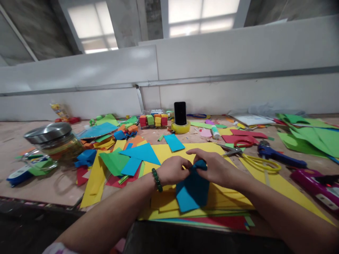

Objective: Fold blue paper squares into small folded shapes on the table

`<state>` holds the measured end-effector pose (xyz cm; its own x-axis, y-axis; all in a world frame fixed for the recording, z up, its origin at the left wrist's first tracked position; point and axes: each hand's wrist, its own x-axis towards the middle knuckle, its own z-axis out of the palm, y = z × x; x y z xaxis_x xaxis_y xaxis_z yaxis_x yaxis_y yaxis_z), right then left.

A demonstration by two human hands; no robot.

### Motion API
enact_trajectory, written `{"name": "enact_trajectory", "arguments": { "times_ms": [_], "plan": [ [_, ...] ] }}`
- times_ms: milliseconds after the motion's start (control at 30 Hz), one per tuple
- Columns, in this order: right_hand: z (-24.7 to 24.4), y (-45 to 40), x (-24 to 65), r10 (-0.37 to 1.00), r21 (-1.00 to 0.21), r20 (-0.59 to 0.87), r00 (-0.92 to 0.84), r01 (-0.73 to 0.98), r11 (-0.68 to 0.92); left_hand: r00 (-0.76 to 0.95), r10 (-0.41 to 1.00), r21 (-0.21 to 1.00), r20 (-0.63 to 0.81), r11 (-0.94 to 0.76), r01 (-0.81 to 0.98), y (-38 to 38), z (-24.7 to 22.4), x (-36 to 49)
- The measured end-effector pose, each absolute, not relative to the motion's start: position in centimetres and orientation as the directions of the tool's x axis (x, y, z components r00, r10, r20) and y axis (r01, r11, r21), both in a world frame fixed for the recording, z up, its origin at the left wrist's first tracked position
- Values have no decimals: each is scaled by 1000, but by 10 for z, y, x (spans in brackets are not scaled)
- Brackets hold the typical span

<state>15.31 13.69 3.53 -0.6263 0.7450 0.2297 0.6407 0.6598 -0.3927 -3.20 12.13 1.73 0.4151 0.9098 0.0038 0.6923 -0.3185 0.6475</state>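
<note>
Centrally, both hands meet over a blue paper (192, 192) — a folded piece, darker teal where it is shaded, brighter blue along its lower left flap. Its top end is bunched into a narrow, creased neck between the fingers; below, it widens into an angular, roughly four-sided shape with a pointed lower corner. The paper rests on a stack of yellow sheets (230, 208) near the front edge of the table (39, 190).

Left hand (173, 170): grip closed on the left side of the paper's neck, fingertips pinching; a green bead bracelet (156, 180) sits on the wrist.

Right hand (215, 167): grip closed on the right side of the neck, thumb and fingers pressed against the fold — touching the left hand's fingers.

Just right of the hands lie yellow scissors (254, 161). Further blue cut-offs (140, 155) lie to the left, and a phone (180, 113) stands upright behind.
</note>
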Motion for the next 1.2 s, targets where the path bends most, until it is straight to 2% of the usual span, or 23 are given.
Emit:
{"name": "enact_trajectory", "arguments": {
  "times_ms": [167, 333, 500, 667, 833, 967, 1200],
  "plan": [
    [34, 141, 155, 764, -448, 268, -586, 627, 638, 385, 922, 800, 37, -258, 542, 125, 18, -31],
    [39, 143, 157, 773, -519, 279, -570, 587, 621, 406, 914, 860, -20, -191, 473, 126, 19, -30],
    [44, 139, 152, 806, -592, 265, -529, 571, 569, 381, 924, 868, 14, -200, 455, 125, 16, -26],
    [41, 138, 148, 791, -568, 350, -503, 557, 606, 398, 917, 880, -7, -184, 438, 126, 12, -24],
    [40, 138, 151, 777, -543, 299, -554, 571, 616, 399, 916, 880, -34, -162, 447, 127, 10, -24],
    [39, 138, 149, 797, -523, 326, -508, 605, 600, 388, 921, 876, -44, -151, 458, 127, 7, -23],
    [41, 138, 154, 747, -546, 310, -588, 533, 647, 393, 917, 883, -65, -130, 452, 127, 10, -25]
  ]
}}
